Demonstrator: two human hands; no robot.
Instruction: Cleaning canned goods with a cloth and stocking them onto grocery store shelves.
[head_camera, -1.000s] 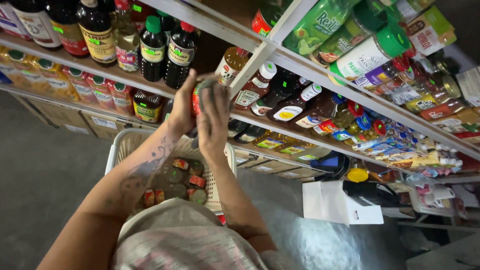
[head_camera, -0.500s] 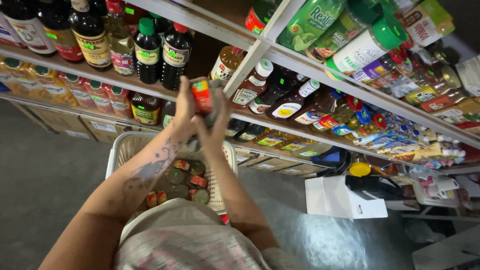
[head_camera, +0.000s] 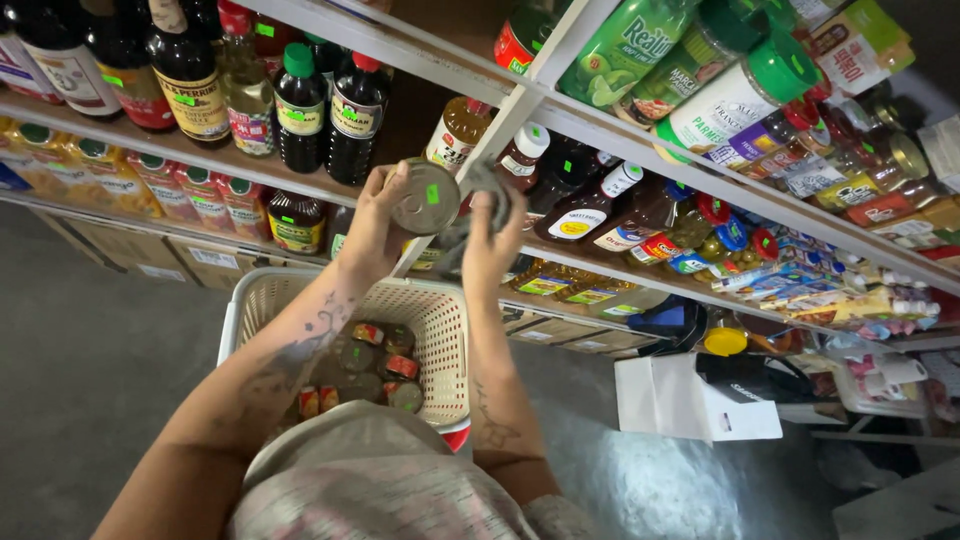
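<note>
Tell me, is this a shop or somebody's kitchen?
Most likely a small grocery shop. Long shelves are packed with rows of sauce bottles, many with little green stickers. The left hand holds up a can above a basket full of more cans.

Person, seen from a head-worn camera.

Left hand (head_camera: 372, 225): bare, no rings or watch visible, fingernails short and unpainted.

Left forearm (head_camera: 270, 375): bare to above the elbow, marked with a dark line tattoo of curling, vine-like scrolls near the wrist, with fainter dark shading running down towards the elbow.

Right hand (head_camera: 490, 245): bare, no jewellery visible.

Right forearm (head_camera: 500, 410): bare, with a small dark tattoo of thin, branching lines on the inner side, its design too fine to make out.

Top (head_camera: 390, 490): light, mottled pinkish-grey fabric with faint stripes, covering the chest; a sleeve edge shows near the right elbow.
</note>
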